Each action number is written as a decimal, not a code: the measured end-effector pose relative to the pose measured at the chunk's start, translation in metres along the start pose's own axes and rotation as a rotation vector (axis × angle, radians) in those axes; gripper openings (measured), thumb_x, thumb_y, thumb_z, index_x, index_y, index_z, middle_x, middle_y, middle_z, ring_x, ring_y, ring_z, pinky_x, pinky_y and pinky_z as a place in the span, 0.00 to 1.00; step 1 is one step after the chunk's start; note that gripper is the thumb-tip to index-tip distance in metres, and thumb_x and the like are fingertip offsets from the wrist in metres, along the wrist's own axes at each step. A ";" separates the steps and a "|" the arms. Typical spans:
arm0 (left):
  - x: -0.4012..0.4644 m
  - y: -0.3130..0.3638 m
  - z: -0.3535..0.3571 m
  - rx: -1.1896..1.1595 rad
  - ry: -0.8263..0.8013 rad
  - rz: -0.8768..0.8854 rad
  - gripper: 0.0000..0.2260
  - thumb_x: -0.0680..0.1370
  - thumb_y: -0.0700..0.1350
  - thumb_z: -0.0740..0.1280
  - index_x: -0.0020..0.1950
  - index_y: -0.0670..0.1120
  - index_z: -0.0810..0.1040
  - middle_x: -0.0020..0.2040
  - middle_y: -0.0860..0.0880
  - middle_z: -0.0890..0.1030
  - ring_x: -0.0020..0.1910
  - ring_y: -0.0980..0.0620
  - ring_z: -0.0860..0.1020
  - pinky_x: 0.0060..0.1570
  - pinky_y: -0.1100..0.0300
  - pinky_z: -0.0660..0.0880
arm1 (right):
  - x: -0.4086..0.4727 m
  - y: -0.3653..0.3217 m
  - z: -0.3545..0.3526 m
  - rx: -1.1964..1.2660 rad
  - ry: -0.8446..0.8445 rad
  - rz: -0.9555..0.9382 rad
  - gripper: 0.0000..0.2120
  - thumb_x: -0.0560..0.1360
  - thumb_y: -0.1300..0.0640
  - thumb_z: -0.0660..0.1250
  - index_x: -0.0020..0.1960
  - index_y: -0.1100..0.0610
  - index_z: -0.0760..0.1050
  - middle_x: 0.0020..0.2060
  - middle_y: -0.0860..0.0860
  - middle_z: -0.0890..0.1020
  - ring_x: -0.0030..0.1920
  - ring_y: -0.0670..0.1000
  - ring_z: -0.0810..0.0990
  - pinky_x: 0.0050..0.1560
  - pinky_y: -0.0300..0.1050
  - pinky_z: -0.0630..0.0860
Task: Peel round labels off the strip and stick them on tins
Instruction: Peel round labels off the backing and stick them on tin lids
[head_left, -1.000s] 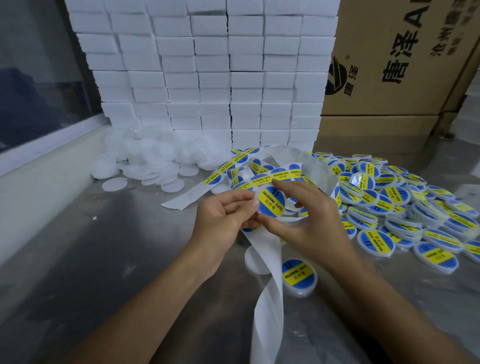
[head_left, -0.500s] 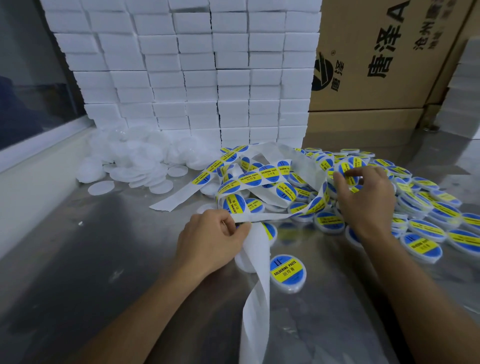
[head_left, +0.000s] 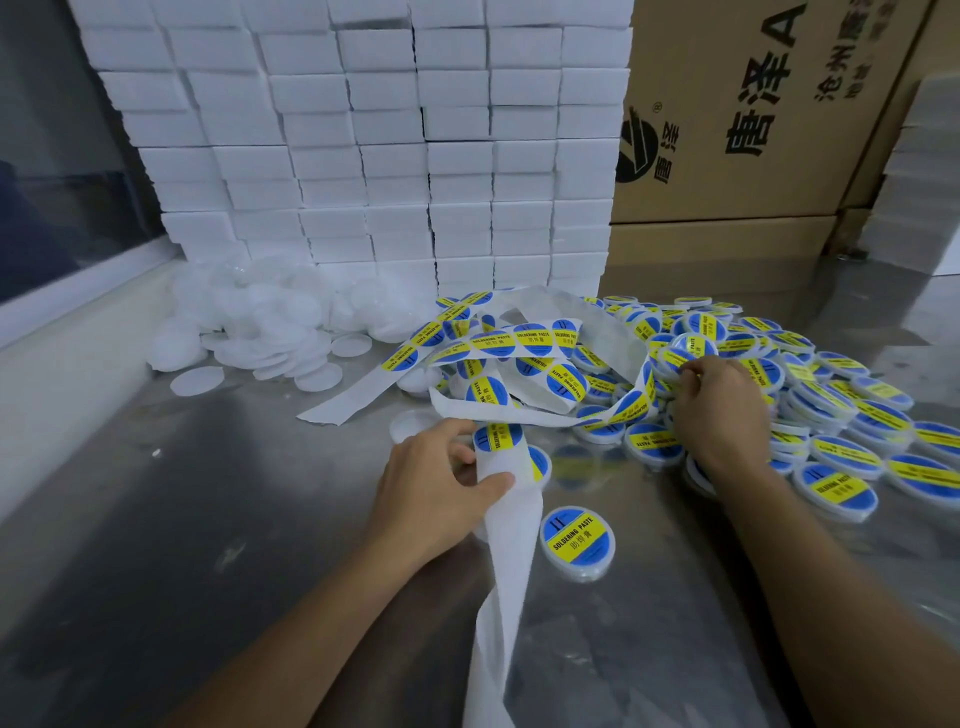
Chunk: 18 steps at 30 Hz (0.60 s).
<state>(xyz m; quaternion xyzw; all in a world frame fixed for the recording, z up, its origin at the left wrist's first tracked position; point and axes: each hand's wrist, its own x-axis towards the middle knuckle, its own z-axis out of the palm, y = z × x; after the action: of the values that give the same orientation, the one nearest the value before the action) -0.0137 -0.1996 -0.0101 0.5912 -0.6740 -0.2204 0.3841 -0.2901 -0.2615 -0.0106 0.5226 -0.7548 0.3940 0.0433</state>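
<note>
Pinching the label strip (head_left: 506, 470) in the left hand (head_left: 436, 483) is keeping the next round label (head_left: 497, 435) handy. Right hand (head_left: 719, 410) is setting a labelled tin (head_left: 688, 349) on the finished pile (head_left: 852, 415), fingers closed on its rim.

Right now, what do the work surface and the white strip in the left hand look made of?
Grey work surface: probably brushed stainless steel, given its dull sheen and blurred reflections. White label strip: likely coated backing paper; it curls and twists limply below the left hand.

The right hand (head_left: 719, 410) has left the strip (head_left: 506, 525) for the labelled tins (head_left: 810, 395).
</note>
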 end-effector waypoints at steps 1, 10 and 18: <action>0.000 -0.001 0.000 -0.015 -0.006 0.008 0.20 0.65 0.52 0.79 0.49 0.62 0.73 0.37 0.65 0.77 0.40 0.79 0.72 0.34 0.80 0.68 | 0.000 0.000 0.000 -0.018 -0.003 -0.015 0.13 0.81 0.59 0.58 0.59 0.64 0.77 0.58 0.63 0.78 0.56 0.65 0.76 0.54 0.56 0.73; 0.004 0.000 0.002 -0.377 -0.030 -0.079 0.24 0.66 0.29 0.74 0.49 0.57 0.77 0.45 0.51 0.80 0.33 0.61 0.80 0.37 0.66 0.77 | -0.009 -0.025 -0.010 0.152 0.161 -0.262 0.10 0.76 0.62 0.68 0.55 0.63 0.81 0.51 0.60 0.83 0.54 0.63 0.78 0.54 0.56 0.74; 0.005 0.001 -0.004 -0.540 -0.134 -0.110 0.31 0.68 0.24 0.67 0.61 0.55 0.75 0.37 0.58 0.84 0.25 0.58 0.76 0.30 0.65 0.74 | -0.053 -0.076 -0.023 0.509 0.033 -0.572 0.01 0.75 0.59 0.70 0.46 0.56 0.79 0.39 0.45 0.81 0.28 0.44 0.76 0.33 0.37 0.72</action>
<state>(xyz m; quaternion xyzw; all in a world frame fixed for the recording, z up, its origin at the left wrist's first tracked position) -0.0114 -0.2039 -0.0052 0.4872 -0.5820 -0.4510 0.4695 -0.2120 -0.2174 0.0214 0.6998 -0.4557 0.5491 0.0324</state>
